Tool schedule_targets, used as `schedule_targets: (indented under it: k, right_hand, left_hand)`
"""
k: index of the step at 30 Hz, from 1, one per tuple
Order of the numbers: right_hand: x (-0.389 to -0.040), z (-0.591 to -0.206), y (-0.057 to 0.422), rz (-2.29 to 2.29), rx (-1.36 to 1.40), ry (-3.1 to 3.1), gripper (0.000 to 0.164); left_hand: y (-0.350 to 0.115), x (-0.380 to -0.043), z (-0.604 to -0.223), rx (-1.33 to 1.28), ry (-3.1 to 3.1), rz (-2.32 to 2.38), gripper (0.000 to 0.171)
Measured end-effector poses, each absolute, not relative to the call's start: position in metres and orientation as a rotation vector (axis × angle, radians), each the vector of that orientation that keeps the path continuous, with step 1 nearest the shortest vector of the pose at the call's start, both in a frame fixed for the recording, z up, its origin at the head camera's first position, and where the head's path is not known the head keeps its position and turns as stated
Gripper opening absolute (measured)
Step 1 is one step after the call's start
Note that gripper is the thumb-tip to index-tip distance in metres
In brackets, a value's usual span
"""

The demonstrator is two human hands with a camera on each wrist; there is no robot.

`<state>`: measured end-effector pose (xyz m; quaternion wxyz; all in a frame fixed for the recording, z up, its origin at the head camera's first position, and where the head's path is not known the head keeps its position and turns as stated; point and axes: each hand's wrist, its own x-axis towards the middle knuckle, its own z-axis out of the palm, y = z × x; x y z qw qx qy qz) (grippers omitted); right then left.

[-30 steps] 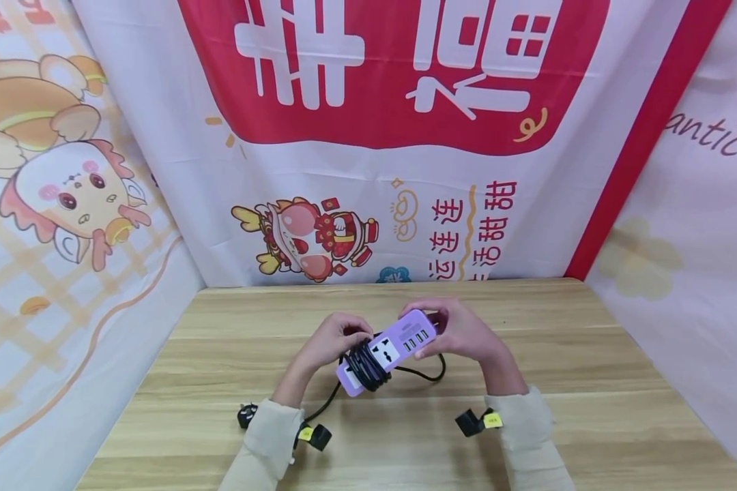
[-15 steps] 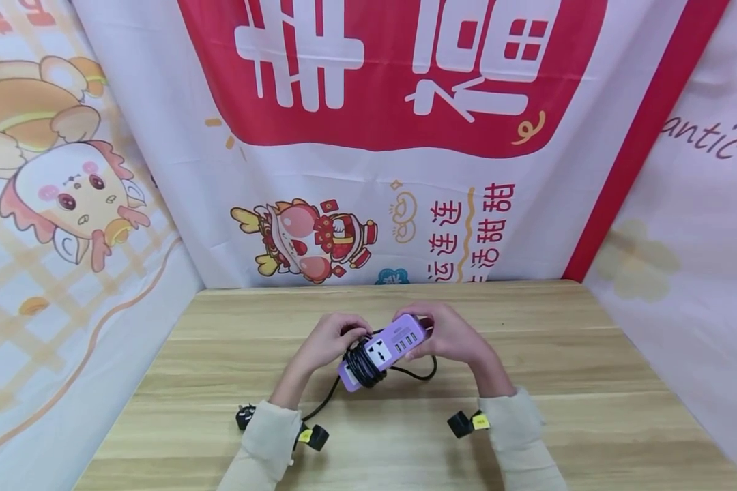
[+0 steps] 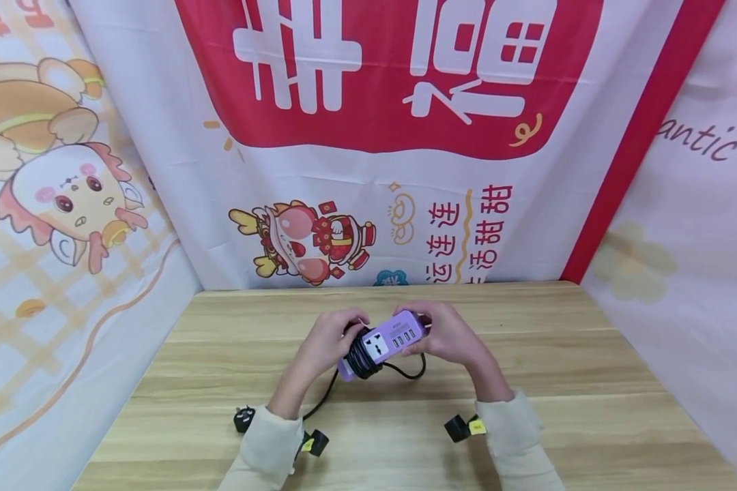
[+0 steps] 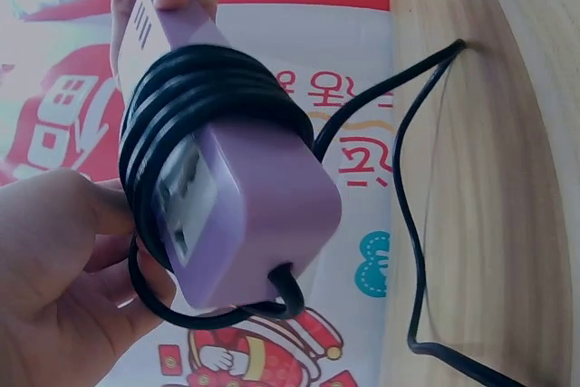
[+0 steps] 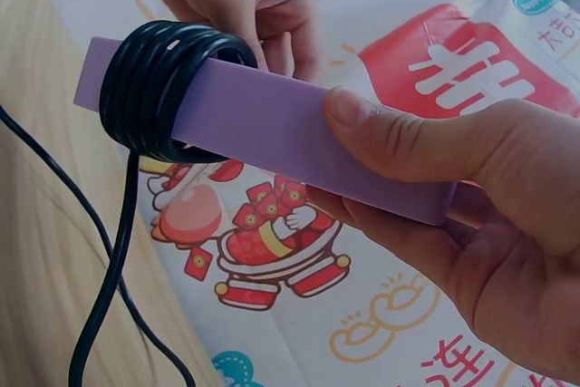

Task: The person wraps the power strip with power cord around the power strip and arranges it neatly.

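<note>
A purple power strip, with a universal socket and several USB ports on its face, is held tilted above the table. Its black cord is wound in several turns around the lower left end. My right hand grips the upper right end, thumb on one side and fingers on the other. At the coils, my left hand pinches the cord with curled fingers, its fingertips partly hidden behind the turns in the left wrist view. A loose length of cord hangs below and runs to a black plug beside my left sleeve.
The wood-grain table lies under both hands. Behind it hangs a printed cloth in red and white, with patterned cloths on the left and right sides. Black wrist cameras with yellow labels stick out from both sleeves.
The power strip and my right hand have shifted a little left, and the strip lies at a flatter angle. The hanging loop of cord has moved left with them. My left hand stays at the coils.
</note>
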<state>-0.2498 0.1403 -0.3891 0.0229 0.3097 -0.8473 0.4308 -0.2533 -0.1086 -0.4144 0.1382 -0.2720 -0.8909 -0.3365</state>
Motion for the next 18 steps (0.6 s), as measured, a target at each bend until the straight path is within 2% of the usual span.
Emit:
schedule_targets:
  k: [13, 18]
  right_hand:
    - [-0.247, -0.385, 0.137, 1.293, 0.900, -2.611, 0.054]
    - [-0.245, -0.385, 0.135, 1.264, 0.910, -2.591, 0.053]
  left_hand:
    - [-0.105, -0.241, -0.401, -0.712, -2.536, -0.772, 0.013]
    - [-0.105, -0.239, -0.397, -0.611, -2.620, -0.790, 0.003]
